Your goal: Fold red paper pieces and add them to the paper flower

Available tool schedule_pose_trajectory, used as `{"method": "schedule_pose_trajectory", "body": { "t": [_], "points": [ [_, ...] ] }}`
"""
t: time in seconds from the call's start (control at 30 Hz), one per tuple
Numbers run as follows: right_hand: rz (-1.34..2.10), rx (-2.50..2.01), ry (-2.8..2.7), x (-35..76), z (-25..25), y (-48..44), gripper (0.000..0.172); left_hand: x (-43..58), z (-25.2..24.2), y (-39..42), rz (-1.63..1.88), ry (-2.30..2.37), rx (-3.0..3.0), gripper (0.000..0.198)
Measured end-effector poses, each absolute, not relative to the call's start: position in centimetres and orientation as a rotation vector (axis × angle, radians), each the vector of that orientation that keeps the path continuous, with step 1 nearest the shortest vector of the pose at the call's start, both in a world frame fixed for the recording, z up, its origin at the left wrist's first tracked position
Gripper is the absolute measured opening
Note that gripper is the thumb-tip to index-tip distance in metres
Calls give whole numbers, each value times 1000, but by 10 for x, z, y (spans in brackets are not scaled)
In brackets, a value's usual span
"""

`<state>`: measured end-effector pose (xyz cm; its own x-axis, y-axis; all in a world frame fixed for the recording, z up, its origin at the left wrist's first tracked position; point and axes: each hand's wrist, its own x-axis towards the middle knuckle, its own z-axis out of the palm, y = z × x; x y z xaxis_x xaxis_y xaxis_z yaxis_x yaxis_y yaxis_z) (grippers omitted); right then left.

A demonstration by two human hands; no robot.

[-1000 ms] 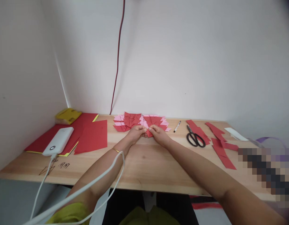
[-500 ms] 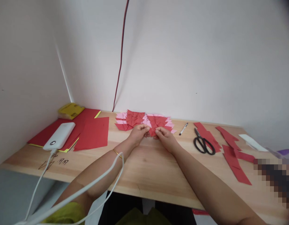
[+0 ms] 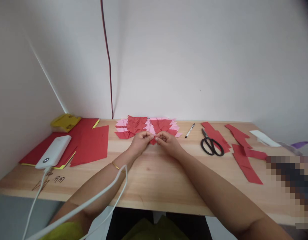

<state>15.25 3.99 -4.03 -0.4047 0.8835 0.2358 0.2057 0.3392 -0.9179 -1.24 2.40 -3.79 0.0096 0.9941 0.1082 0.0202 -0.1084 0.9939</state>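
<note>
The left hand and right hand had drawn closer than half a second earlier, fingertips nearly meeting. Each grip was a narrow pinch on a folded red paper over the table, just before the pink-and-red folded papers. Probably a crease was being worked.

The tabletop between the forearms offers passage; folded paper blocks its far end.
</note>
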Motion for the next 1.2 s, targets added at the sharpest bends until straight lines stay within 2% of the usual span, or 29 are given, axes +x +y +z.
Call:
{"method": "schedule_pose_trajectory", "body": {
  "t": [0.27, 0.57, 0.9, 1.2],
  "points": [
    [1010, -921, -1919, 154, -43, 39, 20, -12, -25, 18, 1148, 1167, 1451, 24],
    [993, -877, -2040, 156, -37, 39, 23, -14, -28, 21, 1164, 1193, 1587, 21],
    [1141, -834, -1953, 154, -32, 38, 23, -12, -28, 19, 1246, 1307, 1671, 20],
    [1088, -860, -1920, 155, -38, 42, 20, -11, -21, 18, 1152, 1285, 1794, 20]
  ]
}}
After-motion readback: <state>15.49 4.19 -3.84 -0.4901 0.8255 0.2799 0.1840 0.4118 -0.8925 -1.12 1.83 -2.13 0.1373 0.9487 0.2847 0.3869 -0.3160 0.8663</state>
